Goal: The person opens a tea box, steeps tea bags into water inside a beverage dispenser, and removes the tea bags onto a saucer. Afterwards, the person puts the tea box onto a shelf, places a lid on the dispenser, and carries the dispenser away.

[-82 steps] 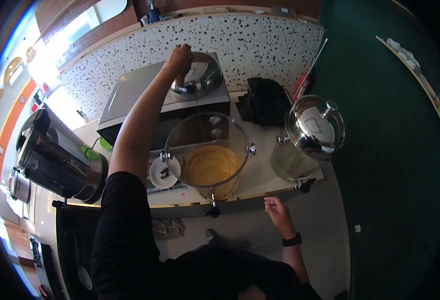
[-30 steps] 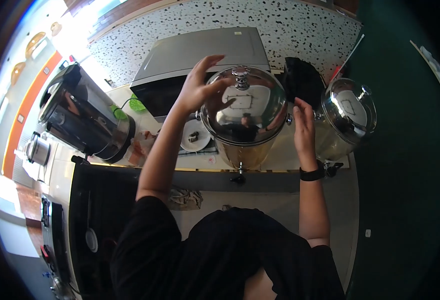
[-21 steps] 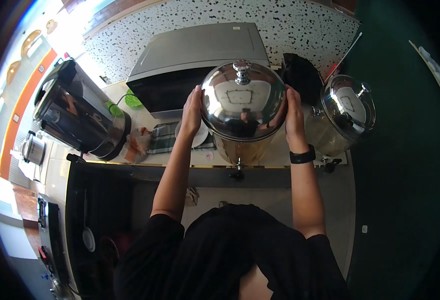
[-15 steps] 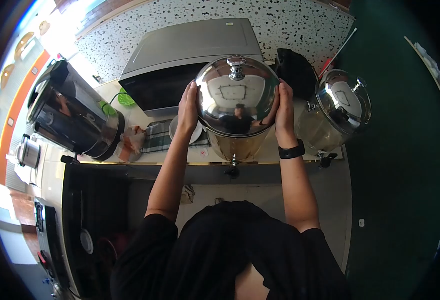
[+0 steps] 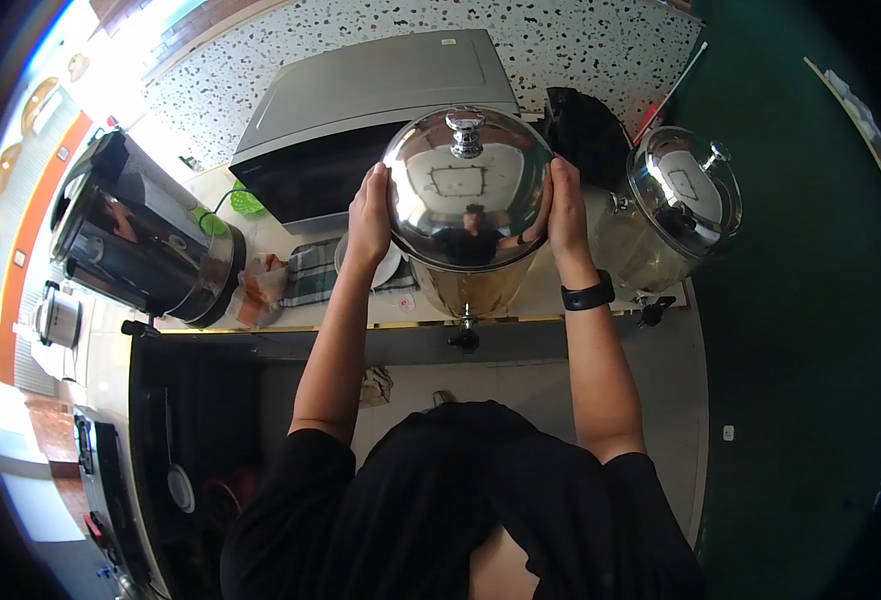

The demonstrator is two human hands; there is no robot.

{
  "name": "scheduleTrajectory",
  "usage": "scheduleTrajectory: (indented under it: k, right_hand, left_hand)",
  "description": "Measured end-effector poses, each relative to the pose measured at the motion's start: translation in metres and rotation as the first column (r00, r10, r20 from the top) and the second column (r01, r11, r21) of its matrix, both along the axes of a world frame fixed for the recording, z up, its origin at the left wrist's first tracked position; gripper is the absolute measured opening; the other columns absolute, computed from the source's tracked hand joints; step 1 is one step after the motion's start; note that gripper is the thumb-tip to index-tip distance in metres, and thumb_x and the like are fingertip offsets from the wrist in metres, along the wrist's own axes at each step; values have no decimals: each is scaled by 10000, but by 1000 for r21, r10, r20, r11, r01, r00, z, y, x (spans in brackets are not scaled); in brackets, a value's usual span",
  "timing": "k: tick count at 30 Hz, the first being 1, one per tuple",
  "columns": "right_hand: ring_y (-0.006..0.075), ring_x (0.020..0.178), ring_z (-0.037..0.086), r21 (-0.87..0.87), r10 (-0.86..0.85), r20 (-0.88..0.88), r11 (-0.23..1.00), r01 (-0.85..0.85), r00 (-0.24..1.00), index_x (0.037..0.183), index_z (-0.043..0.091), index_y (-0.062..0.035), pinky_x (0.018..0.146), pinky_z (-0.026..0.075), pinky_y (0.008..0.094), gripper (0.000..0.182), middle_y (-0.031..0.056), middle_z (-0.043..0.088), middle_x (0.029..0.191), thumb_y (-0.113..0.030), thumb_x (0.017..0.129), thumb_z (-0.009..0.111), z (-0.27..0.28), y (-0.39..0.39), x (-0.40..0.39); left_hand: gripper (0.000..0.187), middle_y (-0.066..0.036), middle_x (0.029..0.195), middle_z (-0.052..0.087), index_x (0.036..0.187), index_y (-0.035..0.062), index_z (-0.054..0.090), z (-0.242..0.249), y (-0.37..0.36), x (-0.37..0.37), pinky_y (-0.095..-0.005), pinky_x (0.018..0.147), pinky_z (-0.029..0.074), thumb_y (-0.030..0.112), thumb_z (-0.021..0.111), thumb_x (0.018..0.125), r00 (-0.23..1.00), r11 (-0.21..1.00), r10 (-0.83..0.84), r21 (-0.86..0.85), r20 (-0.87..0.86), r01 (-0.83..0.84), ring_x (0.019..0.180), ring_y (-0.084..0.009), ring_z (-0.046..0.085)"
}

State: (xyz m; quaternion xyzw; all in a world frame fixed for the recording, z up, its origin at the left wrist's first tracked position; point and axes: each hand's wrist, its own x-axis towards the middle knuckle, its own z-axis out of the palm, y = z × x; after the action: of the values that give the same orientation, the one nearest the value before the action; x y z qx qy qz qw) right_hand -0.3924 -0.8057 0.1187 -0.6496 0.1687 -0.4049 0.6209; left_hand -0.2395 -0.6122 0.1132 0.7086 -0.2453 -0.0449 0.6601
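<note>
A shiny domed metal lid [image 5: 461,205] with a round knob [image 5: 466,135] sits over a clear drink dispenser [image 5: 461,292] at the counter's front edge. My left hand [image 5: 370,215] is pressed along the lid's left side, and my right hand [image 5: 567,212] grips the opposite side, its wrist wearing a black band. Below the lid, the dispenser's black tap [image 5: 465,340] juts past the counter edge. The far rim is hidden behind the dome.
A second lidded dispenser [image 5: 651,255] stands at right. Behind is a grey microwave [image 5: 386,80]; a large black urn [image 5: 151,240] is at left. A checked cloth [image 5: 311,275] and white plate [image 5: 389,268] lie on the counter [image 5: 561,290].
The view has shifted slightly. Both hands stay on the lid's sides, and the lid keeps nearly the same place over the dispenser.
</note>
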Motion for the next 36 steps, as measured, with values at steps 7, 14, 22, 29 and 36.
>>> scheduleTrajectory:
  k: [7, 14, 22, 29, 36]
  right_hand:
    - [200, 950, 517, -172, -40, 12, 984, 41, 999, 1238, 430, 24, 853, 418, 310, 477, 124, 525, 1021, -335, 933, 503, 19, 4, -6]
    - [303, 845, 553, -774, -191, 21, 618, 137, 981, 1150, 522, -28, 743, 469, 380, 469, 165, 520, 973, -335, 823, 657, 86, 32, 24]
    - [327, 864, 627, -850, -40, -183, 509, -137, 982, 946, 578, -21, 747, 505, 408, 243, 155, 624, 958, -255, 881, 578, 93, 28, 50]
    - [334, 894, 620, -847, -22, -210, 504, -170, 978, 981, 567, -34, 767, 494, 409, 246, 159, 625, 1005, -260, 882, 560, 92, 25, 51]
    - [299, 947, 629, -822, -48, -291, 524, -224, 955, 999, 550, -52, 777, 500, 380, 221, 132, 627, 1011, -235, 879, 580, 96, 22, 52]
  left_hand:
    - [549, -160, 1013, 624, 1113, -54, 581, -9, 4, 7, -302, 897, 383, 422, 350, 967, 988, 985, -96, -153, -124, 77, 951, -213, 551]
    - [323, -58, 1024, 613, 1141, 2, 596, -33, 18, 2, -265, 801, 451, 204, 436, 947, 990, 994, -44, -109, -136, 29, 915, -141, 571]
    - [499, -131, 1309, 477, 1344, 3, 422, -12, 15, -27, -301, 1034, 309, 349, 330, 997, 933, 946, -176, -316, -314, 72, 1220, -200, 428]
    - [485, -167, 1311, 447, 1309, 19, 466, -41, 10, -10, -317, 1025, 308, 358, 296, 1006, 995, 981, -60, -188, -80, 44, 1219, -240, 420]
    - [476, -156, 1272, 468, 1309, 31, 468, -43, 8, -13, -315, 999, 326, 356, 296, 1007, 996, 981, -32, -196, -87, 14, 1161, -237, 450]
